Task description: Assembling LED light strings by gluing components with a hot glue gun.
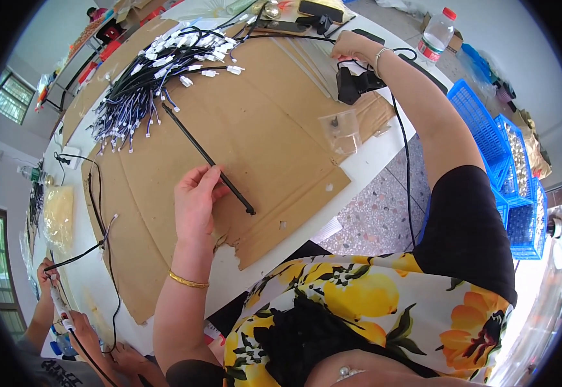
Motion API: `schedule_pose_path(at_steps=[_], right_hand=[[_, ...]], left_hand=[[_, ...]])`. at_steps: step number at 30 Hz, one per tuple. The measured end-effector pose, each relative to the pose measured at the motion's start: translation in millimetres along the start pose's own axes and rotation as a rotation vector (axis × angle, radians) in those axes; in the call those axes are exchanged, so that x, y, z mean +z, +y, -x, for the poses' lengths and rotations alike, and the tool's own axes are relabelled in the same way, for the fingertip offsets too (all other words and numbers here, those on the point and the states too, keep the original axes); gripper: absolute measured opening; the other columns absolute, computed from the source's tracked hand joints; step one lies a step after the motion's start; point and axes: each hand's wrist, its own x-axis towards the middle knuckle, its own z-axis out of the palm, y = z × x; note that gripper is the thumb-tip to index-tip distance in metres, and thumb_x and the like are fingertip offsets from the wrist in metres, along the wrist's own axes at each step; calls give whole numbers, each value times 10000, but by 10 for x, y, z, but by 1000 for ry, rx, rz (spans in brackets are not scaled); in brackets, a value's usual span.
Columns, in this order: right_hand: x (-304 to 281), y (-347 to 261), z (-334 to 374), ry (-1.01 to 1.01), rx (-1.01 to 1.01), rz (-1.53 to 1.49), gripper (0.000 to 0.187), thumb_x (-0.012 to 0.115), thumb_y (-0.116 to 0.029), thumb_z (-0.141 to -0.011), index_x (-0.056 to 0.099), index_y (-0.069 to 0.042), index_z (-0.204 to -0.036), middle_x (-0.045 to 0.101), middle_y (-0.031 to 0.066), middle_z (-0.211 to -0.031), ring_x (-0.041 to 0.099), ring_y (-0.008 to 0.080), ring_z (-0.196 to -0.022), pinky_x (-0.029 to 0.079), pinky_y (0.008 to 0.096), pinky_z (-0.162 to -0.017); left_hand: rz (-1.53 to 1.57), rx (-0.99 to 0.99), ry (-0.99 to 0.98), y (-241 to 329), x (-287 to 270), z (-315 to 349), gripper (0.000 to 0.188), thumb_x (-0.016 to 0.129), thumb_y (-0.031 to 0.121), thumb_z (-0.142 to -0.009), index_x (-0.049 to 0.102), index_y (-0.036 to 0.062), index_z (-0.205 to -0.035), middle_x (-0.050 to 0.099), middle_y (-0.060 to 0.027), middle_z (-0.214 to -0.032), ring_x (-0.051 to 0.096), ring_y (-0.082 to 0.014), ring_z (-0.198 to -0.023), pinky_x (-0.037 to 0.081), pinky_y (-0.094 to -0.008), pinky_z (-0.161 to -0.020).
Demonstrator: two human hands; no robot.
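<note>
My left hand (195,197) pinches a thin, straight black tube-like cable (197,146) between thumb and fingers. The cable lies slanting over the cardboard sheet (281,135), its near end close to the sheet's front edge and its far end by the wire bundle. My right hand (355,48) reaches to the far right of the table, fingers curled down above a black device (356,85). What those fingers grip is hidden. A big bundle of black cables with white connectors (165,64) lies at the far left of the cardboard.
A clear plastic bag (342,131) lies near the right edge. Phones (320,11) lie at the back. A bottle with a red cap (437,35) and blue crates (477,126) stand at right. At lower left, another person's hands (47,274) hold a white-handled tool (58,300) and a black cable.
</note>
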Motion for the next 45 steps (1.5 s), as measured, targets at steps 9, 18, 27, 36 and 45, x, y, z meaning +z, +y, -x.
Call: schedule_pose_path(at_steps=[9, 18, 27, 36, 45], right_hand=[[90, -640, 346, -68, -92, 226, 634, 615, -582, -653, 623, 31, -815, 583, 154, -811, 549, 215, -736, 436, 320, -639], [389, -970, 206, -9, -80, 643, 632, 689, -482, -584, 636, -6, -996, 603, 154, -1082, 584, 291, -990, 471, 366, -823], [536, -1338, 357, -79, -11, 564, 399, 602, -130, -537, 653, 11, -908, 627, 184, -981, 607, 299, -932, 491, 371, -749], [541, -1159, 286, -53, -229, 651, 322, 562, -131, -641, 595, 55, -902, 607, 247, -932, 621, 316, -851, 501, 360, -728], [254, -922, -154, -375, -401, -31, 261, 590, -19, -636, 586, 12, -895, 611, 123, -747, 616, 250, -678, 495, 361, -589]], left_hand=[[5, -20, 31, 43, 30, 0, 120, 591, 113, -825, 604, -4, -844, 574, -22, -750, 539, -91, -664, 482, -218, -582], [-8, -22, 35, 37, 63, 2, 130, 597, 116, -821, 600, -12, -846, 554, -19, -710, 527, -87, -612, 475, -213, -555], [18, -22, 23, 25, 16, 10, 148, 593, 121, -825, 593, -22, -865, 559, -28, -727, 541, -101, -629, 489, -224, -575], [8, -14, 11, 1, 13, -44, 150, 588, 125, -827, 597, -19, -868, 563, -32, -740, 545, -106, -658, 495, -233, -588], [140, 29, -7, 160, 236, -9, 153, 572, 143, -837, 587, -5, -877, 604, -63, -806, 557, -123, -685, 492, -264, -633]])
